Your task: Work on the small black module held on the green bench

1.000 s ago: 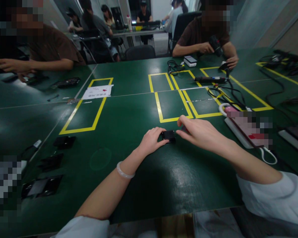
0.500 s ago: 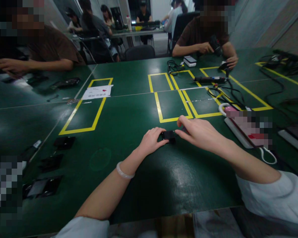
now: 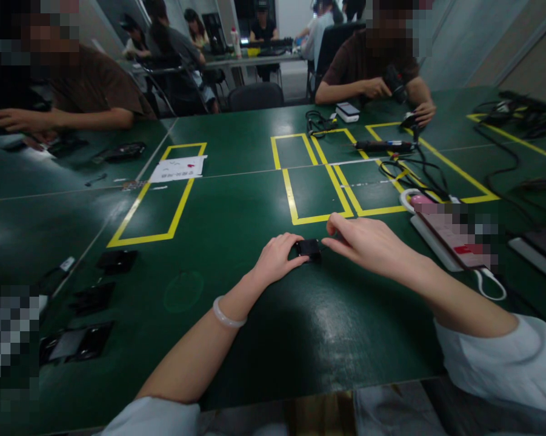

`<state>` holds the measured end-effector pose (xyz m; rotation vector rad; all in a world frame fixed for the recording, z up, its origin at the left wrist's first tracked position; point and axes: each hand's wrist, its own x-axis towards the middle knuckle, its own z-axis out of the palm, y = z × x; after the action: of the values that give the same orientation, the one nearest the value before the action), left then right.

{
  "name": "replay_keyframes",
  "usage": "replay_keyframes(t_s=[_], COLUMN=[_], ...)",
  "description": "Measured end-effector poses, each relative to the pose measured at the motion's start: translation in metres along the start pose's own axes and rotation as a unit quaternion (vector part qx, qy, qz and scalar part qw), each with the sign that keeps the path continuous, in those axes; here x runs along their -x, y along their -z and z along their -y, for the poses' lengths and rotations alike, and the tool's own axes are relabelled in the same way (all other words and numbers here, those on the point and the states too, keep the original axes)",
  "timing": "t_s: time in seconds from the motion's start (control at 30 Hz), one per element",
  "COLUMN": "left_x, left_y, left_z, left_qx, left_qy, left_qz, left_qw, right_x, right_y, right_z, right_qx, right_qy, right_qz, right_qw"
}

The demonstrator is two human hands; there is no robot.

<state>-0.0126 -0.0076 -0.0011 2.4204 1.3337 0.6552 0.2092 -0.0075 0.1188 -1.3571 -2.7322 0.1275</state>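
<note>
A small black block-shaped part point(image 3: 309, 249) lies on the green table in front of me. My left hand point(image 3: 279, 257) grips its left side, thumb at the near edge and fingers over the far edge. Just right of the part is my right hand point(image 3: 361, 242), with bent fingers and the thumb pointing at the part's right end. A thin dark piece shows at that thumb tip, too small to name. The inner fingers of this hand are hidden from me.
Several black parts point(image 3: 77, 343) lie at the left. Yellow tape rectangles point(image 3: 322, 218) mark the table. A phone-like pink item point(image 3: 454, 239) with a white strap, cables point(image 3: 429, 166) and a black pen-shaped tool point(image 3: 384, 146) are at the right. Across the table, a co-worker holds a power screwdriver point(image 3: 394, 83).
My right hand has shifted very slightly to the right. My left hand stays on the black part. At the far left, a co-worker's hands have moved a little.
</note>
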Motion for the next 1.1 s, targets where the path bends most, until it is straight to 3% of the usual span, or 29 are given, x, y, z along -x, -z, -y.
replay_keyframes(t_s=[0.13, 0.37, 0.63, 0.9, 1.1], left_x=[-0.0003, -0.0002, -0.0005, 0.0001, 0.0003], left_y=[0.001, 0.0008, 0.0005, 0.0008, 0.0012], left_z=[-0.0004, -0.0002, 0.0, -0.0003, -0.0003], left_qx=[0.003, 0.004, 0.003, 0.005, 0.006], left_qy=[0.001, 0.003, 0.003, -0.002, 0.003], left_qz=[0.003, 0.003, 0.003, 0.001, 0.002], left_qw=[1.0, 1.0, 1.0, 1.0, 1.0], right_x=[-0.001, 0.0007, -0.0029, 0.0003, -0.0026], right_y=[-0.0013, 0.0024, -0.0014, 0.0003, -0.0022], right_z=[0.0016, -0.0001, 0.0039, 0.0028, 0.0042], right_qx=[0.025, -0.027, 0.048, -0.009, 0.035], right_qy=[-0.011, 0.017, -0.011, 0.016, 0.002], right_qz=[0.009, 0.013, 0.006, -0.002, 0.006], right_qw=[1.0, 0.999, 0.999, 1.0, 0.999])
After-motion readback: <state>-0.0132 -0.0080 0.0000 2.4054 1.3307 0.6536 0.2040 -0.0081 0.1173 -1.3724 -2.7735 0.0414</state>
